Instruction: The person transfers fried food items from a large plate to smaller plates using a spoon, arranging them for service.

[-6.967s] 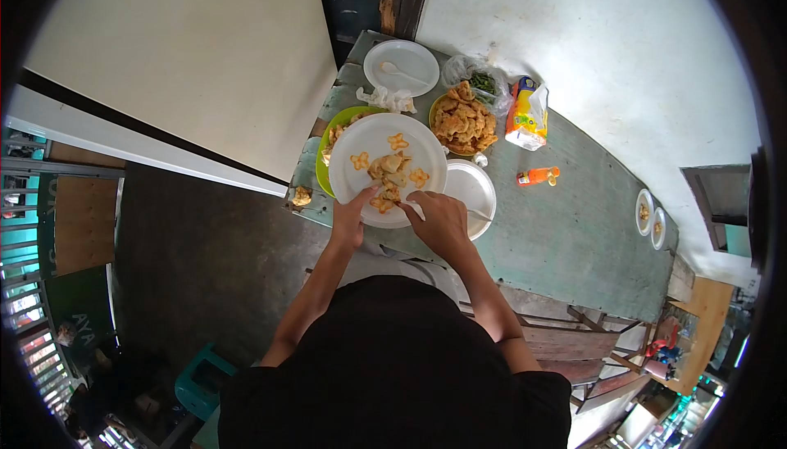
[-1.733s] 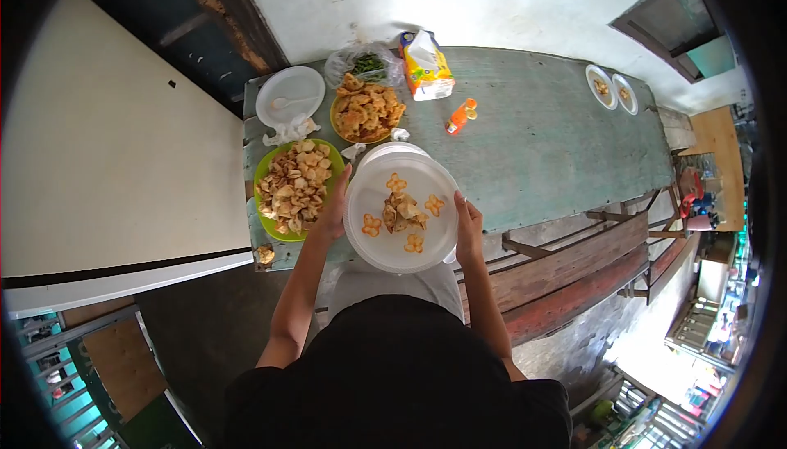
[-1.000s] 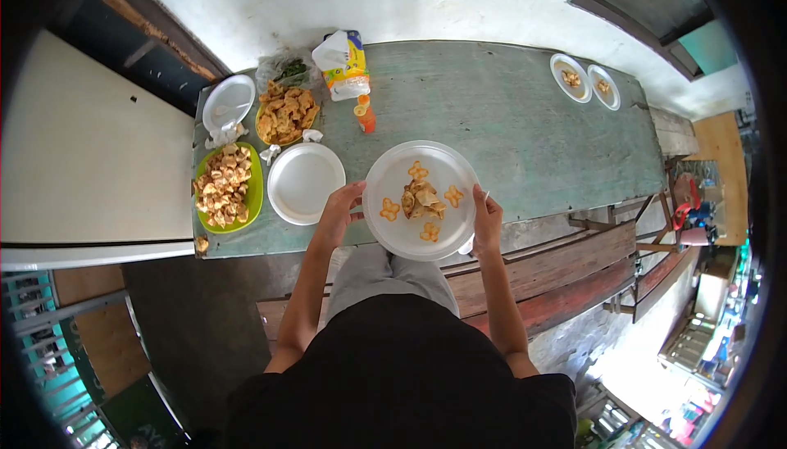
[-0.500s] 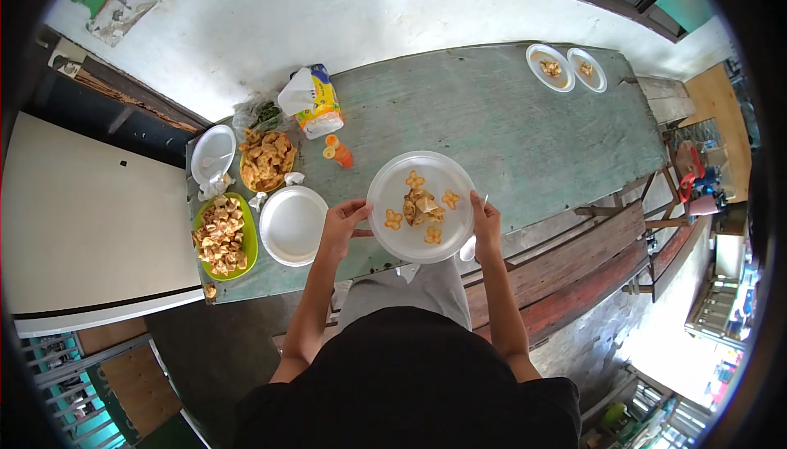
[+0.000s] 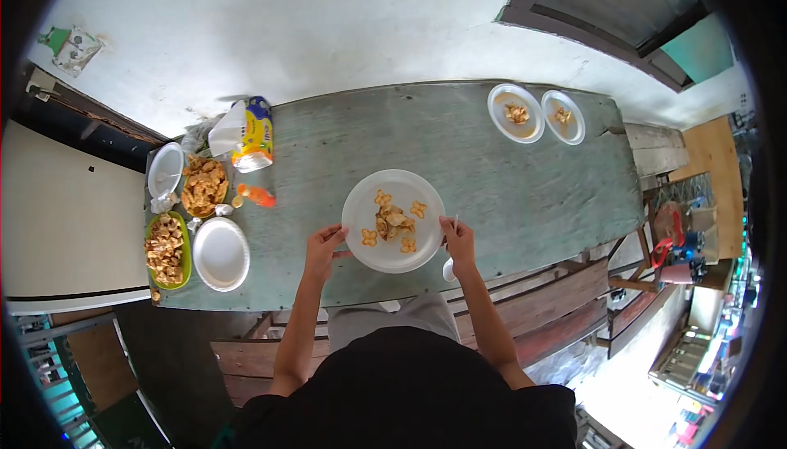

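Observation:
A round white plate (image 5: 361, 197) is held level over the front of the table by both hands. Chopped fried pieces (image 5: 394, 222) sit in its middle, ringed by several orange flower-shaped sauce marks (image 5: 419, 209). My left hand (image 5: 325, 250) grips the left rim, thumb on top and fingers below. At the right rim my right hand (image 5: 460, 246) pinches the plate. It also has a white plastic spoon (image 5: 448, 270), whose bowl points down toward me and whose handle sticks up past the fingers.
Two plates of food in brown sauce (image 5: 516, 132) stand far right. On the left are a bowl of fried food (image 5: 204, 185), a green dish (image 5: 185, 266) of cut pieces, stacked white plates (image 5: 221, 254), an orange sauce bottle (image 5: 258, 196) and a tissue pack (image 5: 254, 135). A wooden bench (image 5: 533, 301) runs along the front.
I have shifted right along the table, carrying the plate with both hands. The dishes on the left now appear farther left, and the two sauced plates appear nearer.

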`<state>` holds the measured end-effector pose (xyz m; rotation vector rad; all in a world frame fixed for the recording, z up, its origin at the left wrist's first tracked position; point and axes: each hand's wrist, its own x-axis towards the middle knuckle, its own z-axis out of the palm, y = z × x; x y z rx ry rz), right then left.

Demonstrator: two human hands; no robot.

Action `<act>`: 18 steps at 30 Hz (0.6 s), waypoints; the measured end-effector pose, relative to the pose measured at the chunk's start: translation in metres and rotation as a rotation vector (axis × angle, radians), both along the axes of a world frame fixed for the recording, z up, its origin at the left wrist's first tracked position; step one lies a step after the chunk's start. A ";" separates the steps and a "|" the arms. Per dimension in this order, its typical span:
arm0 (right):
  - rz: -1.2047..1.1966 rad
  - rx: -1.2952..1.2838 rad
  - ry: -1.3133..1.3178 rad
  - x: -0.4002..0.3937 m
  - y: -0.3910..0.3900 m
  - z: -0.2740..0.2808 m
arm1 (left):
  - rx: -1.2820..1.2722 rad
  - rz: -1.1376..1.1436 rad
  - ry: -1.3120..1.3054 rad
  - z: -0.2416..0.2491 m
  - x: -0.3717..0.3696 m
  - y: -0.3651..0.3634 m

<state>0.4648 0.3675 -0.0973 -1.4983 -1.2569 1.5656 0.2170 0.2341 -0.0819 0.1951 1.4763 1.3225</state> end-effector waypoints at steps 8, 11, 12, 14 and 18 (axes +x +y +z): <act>0.086 -0.183 -0.041 0.056 0.093 -0.008 | 0.001 0.120 -0.017 -0.013 0.060 0.088; 0.072 -0.199 -0.014 0.064 0.123 -0.019 | -0.013 0.113 -0.009 -0.027 0.065 0.125; 0.077 -0.248 -0.047 0.065 0.134 -0.021 | -0.004 0.119 -0.008 -0.036 0.065 0.138; 0.064 -0.314 -0.079 0.070 0.145 -0.029 | -0.009 0.107 -0.008 -0.042 0.066 0.157; -0.021 -0.406 0.018 0.062 0.193 -0.039 | -0.004 0.081 -0.057 -0.051 0.061 0.216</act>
